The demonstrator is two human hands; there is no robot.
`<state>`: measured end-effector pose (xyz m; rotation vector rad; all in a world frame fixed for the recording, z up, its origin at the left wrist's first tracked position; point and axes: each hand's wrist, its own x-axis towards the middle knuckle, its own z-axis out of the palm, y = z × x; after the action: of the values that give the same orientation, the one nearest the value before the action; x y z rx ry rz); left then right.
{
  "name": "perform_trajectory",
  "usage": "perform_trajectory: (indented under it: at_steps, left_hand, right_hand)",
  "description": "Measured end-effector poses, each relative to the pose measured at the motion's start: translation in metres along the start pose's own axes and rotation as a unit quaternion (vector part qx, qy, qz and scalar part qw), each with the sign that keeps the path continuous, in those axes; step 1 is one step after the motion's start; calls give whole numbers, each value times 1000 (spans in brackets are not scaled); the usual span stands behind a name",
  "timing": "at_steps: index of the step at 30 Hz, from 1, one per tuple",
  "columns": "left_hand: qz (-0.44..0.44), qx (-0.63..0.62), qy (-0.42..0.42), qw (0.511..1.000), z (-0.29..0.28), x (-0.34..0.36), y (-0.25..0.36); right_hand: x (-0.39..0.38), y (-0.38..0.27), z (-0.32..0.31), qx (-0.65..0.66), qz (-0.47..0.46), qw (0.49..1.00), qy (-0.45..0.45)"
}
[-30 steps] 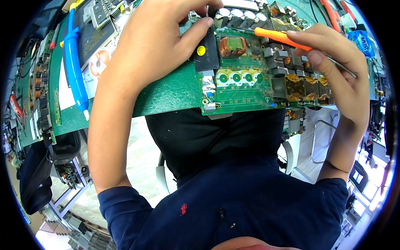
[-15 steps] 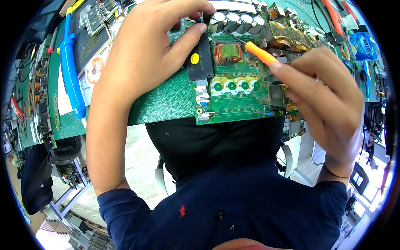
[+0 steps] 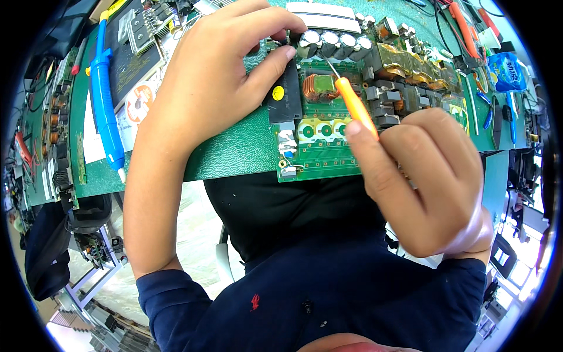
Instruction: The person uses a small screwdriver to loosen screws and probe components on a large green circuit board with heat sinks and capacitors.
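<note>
A green circuit board (image 3: 319, 169) lies on the green mat, its near edge at the table's front. My left hand (image 3: 226, 70) grips its upper left side. The thumb lies by a black block (image 3: 287, 97) with a yellow dot, and the forefinger reaches the row of capacitors (image 3: 329, 44); the other fingers are partly hidden. My right hand (image 3: 425, 176) is closed around the orange handle of a thin screwdriver (image 3: 356, 108). Its metal shaft points up and left to the base of the capacitors, above a copper-wound coil (image 3: 319, 87). Whether the tip touches them I cannot tell.
A blue desoldering pump (image 3: 105, 111) lies to the left on papers. Heat sinks (image 3: 136, 32) stand at the far left. Beside the board, on the right, are more crowded components (image 3: 410, 64). A blue packet (image 3: 506, 71) and small tools lie farther right.
My right hand has come nearer and to the left, so the screwdriver stands steeper, its handle now over the board's right part. My left hand keeps its grip; the board has shifted slightly.
</note>
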<state>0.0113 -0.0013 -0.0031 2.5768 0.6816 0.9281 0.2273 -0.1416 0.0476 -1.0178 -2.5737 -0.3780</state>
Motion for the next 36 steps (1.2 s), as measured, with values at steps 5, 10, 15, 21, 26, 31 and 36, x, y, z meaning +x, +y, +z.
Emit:
perform_trajectory:
  at_steps: [5, 10, 15, 21, 26, 31, 36]
  left_hand:
    - [14, -12, 13, 1000, 0, -1, 0]
    - [13, -27, 18, 999, 0, -1, 1]
    - [-13, -37, 22, 999, 1, -5, 2]
    - [6, -9, 35, 999, 5, -5, -2]
    - [7, -9, 33, 999, 6, -6, -4]
    - [5, -16, 29, 999, 8, -7, -4]
    - [-2, -11, 13, 1000, 10, -7, -3]
  right_hand:
    - [5, -9, 12, -4, -23, 1000, 12]
    - [12, -3, 7, 42, -4, 999, -1]
    - [9, 5, -6, 43, 54, 998, -8]
    - [9, 21, -11, 88, 58, 994, 13]
    - [5, 35, -15, 161, 79, 984, 16]
    - [-1, 39, -14, 181, 100, 978, 14]
    - [4, 28, -12, 129, 53, 990, 24]
